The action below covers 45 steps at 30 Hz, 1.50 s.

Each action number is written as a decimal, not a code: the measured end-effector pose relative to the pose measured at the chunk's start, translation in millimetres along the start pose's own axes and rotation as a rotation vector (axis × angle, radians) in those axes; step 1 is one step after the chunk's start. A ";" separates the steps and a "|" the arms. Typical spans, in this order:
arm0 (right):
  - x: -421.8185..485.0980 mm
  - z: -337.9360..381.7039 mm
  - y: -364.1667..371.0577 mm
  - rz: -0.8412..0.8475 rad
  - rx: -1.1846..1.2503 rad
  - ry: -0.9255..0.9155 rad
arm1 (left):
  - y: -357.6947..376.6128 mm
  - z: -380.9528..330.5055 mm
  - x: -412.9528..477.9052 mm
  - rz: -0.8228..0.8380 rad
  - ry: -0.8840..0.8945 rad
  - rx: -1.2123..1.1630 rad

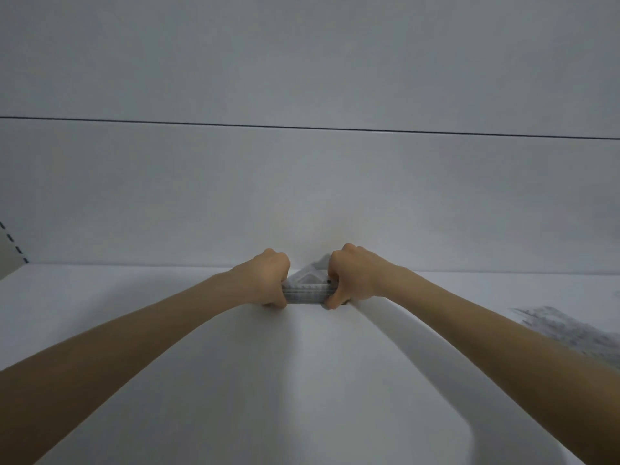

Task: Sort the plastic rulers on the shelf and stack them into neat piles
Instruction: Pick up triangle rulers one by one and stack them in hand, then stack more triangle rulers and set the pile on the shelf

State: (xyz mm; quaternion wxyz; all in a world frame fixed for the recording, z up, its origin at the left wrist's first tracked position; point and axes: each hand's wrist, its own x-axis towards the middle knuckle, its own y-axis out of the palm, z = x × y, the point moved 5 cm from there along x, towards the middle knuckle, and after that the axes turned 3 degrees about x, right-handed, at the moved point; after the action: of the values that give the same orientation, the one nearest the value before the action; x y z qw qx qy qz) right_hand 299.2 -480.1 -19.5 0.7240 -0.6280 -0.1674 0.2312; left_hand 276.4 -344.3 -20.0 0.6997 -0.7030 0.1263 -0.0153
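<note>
2 hands, both on 1 ruler stack point(307, 290) at the back of the white shelf point(134, 303), just in front of the back panel point(302, 196). Left hand point(270, 280) grips the stack's left end, fingers curled round it, knuckles up. Right hand point(352, 276) grips the right end the same way, thumb tip showing under the stack's edge. The stack is clear plastic with printed scale marks along the near edge. A triangular shape shows between the hands, so these look like set squares, but it is blurry. Can't tell if the stack rests on the shelf or is lifted. More loose rulers point(567, 330) lie well apart at the far right, blurred. A white curved rim point(419, 350) runs under the right forearm; can't tell what it belongs to. Slotted upright point(13, 241) at the far left edge.
</note>
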 end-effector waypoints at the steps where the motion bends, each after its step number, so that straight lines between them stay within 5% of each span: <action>1: 3.3 -1.1 -0.5 0.001 0.010 0.000 | -1.0 1.0 4.0 -0.002 0.002 0.005; 45: 14.2 -12.2 -14.5 0.133 -0.055 0.037 | -16.3 15.9 15.7 0.063 0.016 -0.036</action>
State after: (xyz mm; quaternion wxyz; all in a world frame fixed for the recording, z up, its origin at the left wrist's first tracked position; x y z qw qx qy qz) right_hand 319.4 -484.0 -7.8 0.6924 -0.6615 -0.1181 0.2626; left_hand 297.3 -332.0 -6.6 0.6862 -0.7109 0.1543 0.0036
